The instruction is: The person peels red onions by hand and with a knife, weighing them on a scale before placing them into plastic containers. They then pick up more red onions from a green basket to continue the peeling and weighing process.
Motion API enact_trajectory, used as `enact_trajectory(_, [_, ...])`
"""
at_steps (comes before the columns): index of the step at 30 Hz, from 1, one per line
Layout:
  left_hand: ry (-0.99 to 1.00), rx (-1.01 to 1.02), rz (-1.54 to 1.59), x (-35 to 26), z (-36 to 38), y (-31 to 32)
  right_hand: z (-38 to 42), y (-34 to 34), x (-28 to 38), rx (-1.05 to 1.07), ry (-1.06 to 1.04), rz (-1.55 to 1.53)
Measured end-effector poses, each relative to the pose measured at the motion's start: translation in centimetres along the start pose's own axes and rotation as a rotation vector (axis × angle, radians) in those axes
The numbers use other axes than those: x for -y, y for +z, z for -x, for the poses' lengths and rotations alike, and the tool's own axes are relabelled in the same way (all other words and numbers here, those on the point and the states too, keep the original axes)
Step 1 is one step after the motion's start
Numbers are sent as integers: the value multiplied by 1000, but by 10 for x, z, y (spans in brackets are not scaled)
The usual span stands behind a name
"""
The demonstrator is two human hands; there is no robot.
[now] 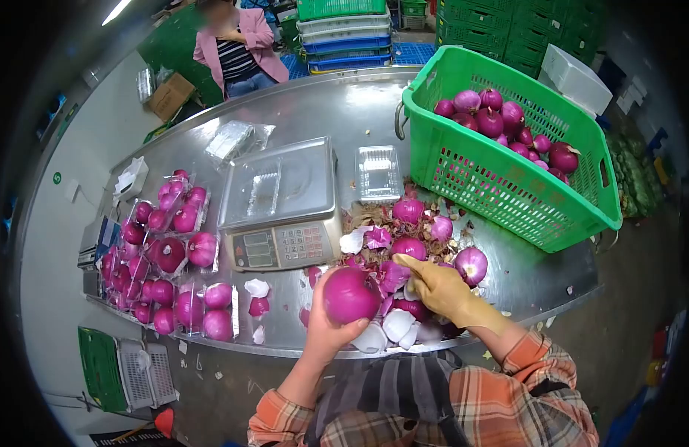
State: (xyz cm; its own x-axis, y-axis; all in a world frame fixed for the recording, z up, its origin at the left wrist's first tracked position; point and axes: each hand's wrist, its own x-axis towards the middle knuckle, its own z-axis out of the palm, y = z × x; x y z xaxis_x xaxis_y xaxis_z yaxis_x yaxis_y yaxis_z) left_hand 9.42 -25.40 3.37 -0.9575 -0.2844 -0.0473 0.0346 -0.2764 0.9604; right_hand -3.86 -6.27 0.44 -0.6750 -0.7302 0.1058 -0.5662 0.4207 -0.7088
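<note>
My bare left hand (326,331) is wrapped round a peeled, glossy red onion (352,296) above the table's near edge. Just right of it is my right hand (441,290) in a tan glove. Its fingers are curled with one pointing left over the peel pile; what they hold, if anything, is hidden. Under and behind both hands lie loose red onions (471,266), dry roots and skins (434,248), and pale peel pieces (398,325). A clear plastic tray (378,173) rests behind the pile.
A digital scale (277,248) bearing another clear tray stands left of centre. Clear packs of red onions (162,290) crowd the table's left end. At right, a green crate (501,190) holds more onions. A person in a pink jacket (259,41) is beyond the steel table (359,97).
</note>
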Motion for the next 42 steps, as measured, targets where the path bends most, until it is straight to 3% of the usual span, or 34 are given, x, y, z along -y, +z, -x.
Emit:
enact_trajectory(3, [85, 32, -266, 7, -7, -3, -5, -24, 44, 185, 440, -887])
enact_trajectory(4, [91, 30, -287, 8, -7, -2, -5, -22, 48, 158, 447, -1009])
enact_trajectory(7, [109, 36, -337, 7, -10, 2, -3, -9, 53, -109, 53, -639])
enact_trajectory(8, [111, 44, -344, 6, -9, 3, -5, -15, 57, -57, -5, -589])
enact_trajectory(9, [115, 47, -354, 5, -7, 2, -8, -15, 60, -38, -51, -512])
enact_trajectory(11, [184, 28, -328, 17, -7, 1, -7, 15, 47, -96, 123, -695])
enact_trajectory(14, [109, -29, -242, 9, -3, 8, -18, 6, 55, -166, -47, -233])
enact_trajectory(17, [174, -102, -293, 7, 1, 10, -20, -9, 67, 192, 302, -590])
enact_trajectory(19, [68, -356, -311, 19, -10, -11, 0, -12, 70, 399, 198, -864])
enact_trajectory(21, [62, -394, -103, 10, -15, -30, 1, -26, 76, 408, 320, -913])
enact_trajectory(22, [130, -301, -239, 5, -14, -32, -10, -18, 55, 324, 244, -985])
enact_trajectory(23, [197, -206, -368, -1, -9, -30, -13, -15, 42, 263, 366, -974])
enact_trajectory(25, [375, 29, -654, -14, -6, -23, -20, -3, 34, 285, 281, -1088])
enact_trajectory(27, [565, 268, -917, -19, -13, -23, -21, -7, 44, 468, 347, -1160])
enact_trajectory(29, [559, 237, -1061, -16, -12, -21, -24, 0, 46, 435, 333, -1047])
enact_trajectory(30, [559, 218, -1138, -16, -11, -22, -25, 3, 42, 404, 316, -1136])
enact_trajectory(33, [-6, 20, 115, 26, -5, -14, -26, 15, 41, 273, 250, -1322])
enact_trajectory(34, [-145, 33, 281, 33, 1, -10, -25, 24, 49, 202, 225, -1330])
enact_trajectory(36, [-52, -11, 505, 32, 0, -6, -18, 30, 60, 105, 194, -1299])
enact_trajectory(37, [-1, -35, 616, 29, -1, -5, -18, 23, 60, 170, 233, -1193])
enact_trajectory(39, [-42, -94, 492, 13, 2, -15, -19, 3, 49, 286, 306, -986])
enact_trajectory(41, [-47, -76, 328, 9, 3, -21, -23, 8, 26, -3, -273, -179])
enact_trajectory(42, [-56, -100, 297, 15, 3, -24, -23, 2, 32, 44, -346, -31])
